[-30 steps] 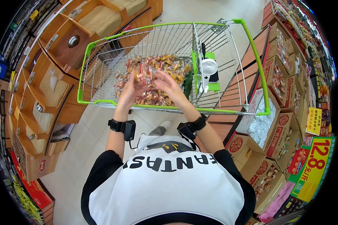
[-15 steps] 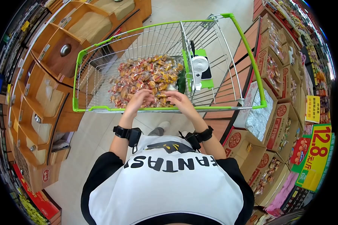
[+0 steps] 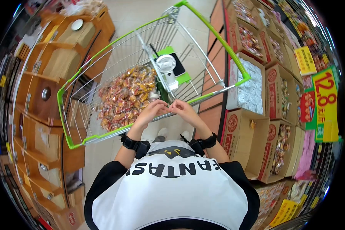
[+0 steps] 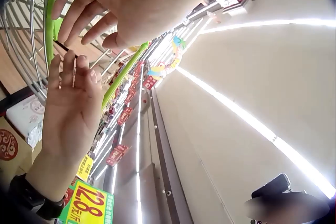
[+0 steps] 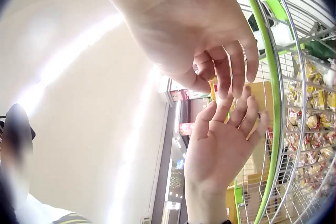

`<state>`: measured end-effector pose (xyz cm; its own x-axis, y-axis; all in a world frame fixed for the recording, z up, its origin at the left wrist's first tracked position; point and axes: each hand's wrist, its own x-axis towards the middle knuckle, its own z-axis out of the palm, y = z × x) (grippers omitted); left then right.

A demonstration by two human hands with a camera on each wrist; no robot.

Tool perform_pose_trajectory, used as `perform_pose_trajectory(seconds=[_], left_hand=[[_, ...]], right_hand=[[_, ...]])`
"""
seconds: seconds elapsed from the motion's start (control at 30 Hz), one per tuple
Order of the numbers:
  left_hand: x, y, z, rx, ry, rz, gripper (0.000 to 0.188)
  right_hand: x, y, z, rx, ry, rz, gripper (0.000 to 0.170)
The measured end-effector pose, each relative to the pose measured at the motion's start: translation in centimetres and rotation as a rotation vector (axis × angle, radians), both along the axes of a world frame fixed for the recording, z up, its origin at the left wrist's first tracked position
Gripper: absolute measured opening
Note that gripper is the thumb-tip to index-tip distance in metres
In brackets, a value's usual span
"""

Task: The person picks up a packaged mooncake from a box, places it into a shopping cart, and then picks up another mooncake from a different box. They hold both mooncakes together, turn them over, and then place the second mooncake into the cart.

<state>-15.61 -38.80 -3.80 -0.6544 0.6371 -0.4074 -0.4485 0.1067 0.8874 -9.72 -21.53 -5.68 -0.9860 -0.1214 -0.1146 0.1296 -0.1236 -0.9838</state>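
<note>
My left hand [image 3: 154,113] and right hand [image 3: 186,112] are close together at the near rim of a shopping cart [image 3: 103,136]. Their fingers are loosely bent, fingertips almost meeting, and nothing shows between them. In the left wrist view, the right hand [image 4: 71,108] has its palm turned toward the camera. The right wrist view has the left hand [image 5: 220,145] below the right one, fingers spread and relaxed. A heap of small snacks in clear wrappers [image 3: 124,97] lies in the cart's basket, left of both hands.
A white handheld fan [image 3: 166,64] and a dark phone [image 3: 178,64] sit on the cart's green child-seat panel. Wooden bulk bins [image 3: 44,142] line the left. Cardboard boxes of wrapped goods [image 3: 274,153] stand along the right, with a 12.8 price sign [image 3: 326,96].
Both hands have come back from over the snack heap to the near rim, and their fingertips have drawn closer together. The cart has turned in the head view, its handle side swinging left.
</note>
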Motion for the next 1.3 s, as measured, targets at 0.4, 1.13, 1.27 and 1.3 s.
perform_pose_trajectory(seconds=[0.4,1.13,1.27,1.3], left_hand=[[1.6,8.2,1.3,0.025,-0.067,-0.372,0.020],[8.0,21.2,0.9,0.137,-0.059,-0.894,0.017],[9.6,22.7,1.8,0.147,-0.031,-0.958,0.017],[9.8,23.0,1.7,0.147,-0.032,-0.977,0.017]], right_hand=[[6.4,5.6,-0.6,-0.016,-0.002,-0.402,0.012],[25.1,10.6,2.5,0.140,-0.031,-1.323,0.019],[29.0,10.9,3.4,0.310,-0.018,-1.466,0.031],[30.0,11.1,3.5,0.320,-0.025,-1.519,0.033]])
